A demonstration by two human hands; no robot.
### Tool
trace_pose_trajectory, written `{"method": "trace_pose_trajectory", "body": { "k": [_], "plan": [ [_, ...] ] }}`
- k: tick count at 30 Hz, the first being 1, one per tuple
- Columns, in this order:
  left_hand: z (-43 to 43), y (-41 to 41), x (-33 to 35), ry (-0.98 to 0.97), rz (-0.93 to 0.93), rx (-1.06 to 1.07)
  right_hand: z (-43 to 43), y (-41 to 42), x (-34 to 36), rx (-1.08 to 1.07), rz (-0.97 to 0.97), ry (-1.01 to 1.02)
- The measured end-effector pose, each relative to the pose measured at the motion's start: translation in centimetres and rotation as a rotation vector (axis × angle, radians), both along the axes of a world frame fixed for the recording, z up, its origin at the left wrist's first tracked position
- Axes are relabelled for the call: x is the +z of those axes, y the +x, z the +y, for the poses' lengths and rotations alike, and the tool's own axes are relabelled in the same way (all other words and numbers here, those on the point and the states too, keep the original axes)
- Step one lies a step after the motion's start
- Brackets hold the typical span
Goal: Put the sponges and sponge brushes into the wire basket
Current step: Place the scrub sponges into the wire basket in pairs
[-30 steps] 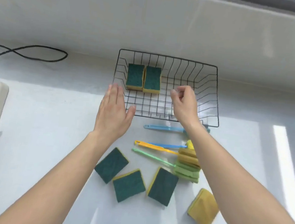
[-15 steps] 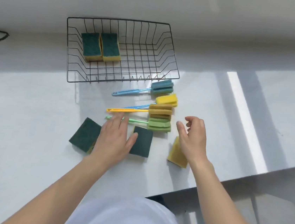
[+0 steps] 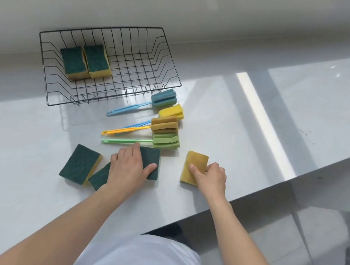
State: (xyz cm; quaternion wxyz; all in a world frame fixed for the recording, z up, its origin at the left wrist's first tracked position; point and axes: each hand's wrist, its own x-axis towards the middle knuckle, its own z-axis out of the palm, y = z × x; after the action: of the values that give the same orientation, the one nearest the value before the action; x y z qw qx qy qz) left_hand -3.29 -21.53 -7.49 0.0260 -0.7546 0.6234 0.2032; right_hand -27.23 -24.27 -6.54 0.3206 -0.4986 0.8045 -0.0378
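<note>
A black wire basket stands at the back of the counter with two green-topped sponges inside at its left. In front of it lie several sponge brushes with blue, yellow and green handles. My left hand lies flat on a green-topped sponge, thumb on its top, partly covering another green sponge to its left. A third green sponge lies further left, untouched. My right hand pinches the yellow-side-up sponge, which rests on the counter.
The grey counter ends in an edge close to my right hand, running diagonally to the upper right. A white wall rises just behind the basket. Floor shows beyond the counter edge at lower right.
Both hands came back from the basket to the loose sponges. The left settled onto a green sponge; the right closed on the yellow one. The camera view shifted right.
</note>
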Motion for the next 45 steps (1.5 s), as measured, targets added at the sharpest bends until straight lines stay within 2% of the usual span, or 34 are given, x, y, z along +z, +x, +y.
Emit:
{"method": "trace_pose_trajectory", "body": {
  "k": [6, 10, 12, 17, 20, 26, 29, 33, 45],
  "plan": [
    [-0.1, 0.0, -0.3, -0.001, 0.018, 0.012, 0.7, 1.6, 0.1, 0.028, -0.028, -0.212],
    [-0.2, 0.0, -0.4, 0.0, 0.011, 0.018, 1.3, 2.7, -0.1, 0.164, 0.207, -0.362],
    [-0.2, 0.0, -0.6, -0.001, 0.011, 0.025, 1.6, 3.0, -0.4, 0.202, 0.234, -0.383],
    [-0.2, -0.1, -0.8, -0.021, 0.024, 0.043, 2.6, 3.1, -1.2, 0.195, -0.053, -0.451],
    [-0.2, -0.1, -0.9, -0.029, 0.042, 0.045, 2.8, 3.0, -1.8, 0.151, -0.193, -0.454],
    [-0.4, -0.1, -0.7, -0.022, 0.013, 0.069, 2.7, 2.6, -2.9, 0.134, -0.155, -0.301],
    [-0.7, 0.2, -0.5, -0.004, 0.002, 0.08, 2.4, 2.8, -3.0, 0.116, -0.21, -0.206],
    [-0.6, 0.5, -0.5, -0.001, 0.027, 0.103, 2.2, 3.4, -2.7, 0.109, -0.279, -0.187],
    [-0.4, 1.2, 0.8, -0.054, 0.309, 0.304, 1.5, 3.8, -1.6, 0.064, -0.465, -0.111]
  ]
}}
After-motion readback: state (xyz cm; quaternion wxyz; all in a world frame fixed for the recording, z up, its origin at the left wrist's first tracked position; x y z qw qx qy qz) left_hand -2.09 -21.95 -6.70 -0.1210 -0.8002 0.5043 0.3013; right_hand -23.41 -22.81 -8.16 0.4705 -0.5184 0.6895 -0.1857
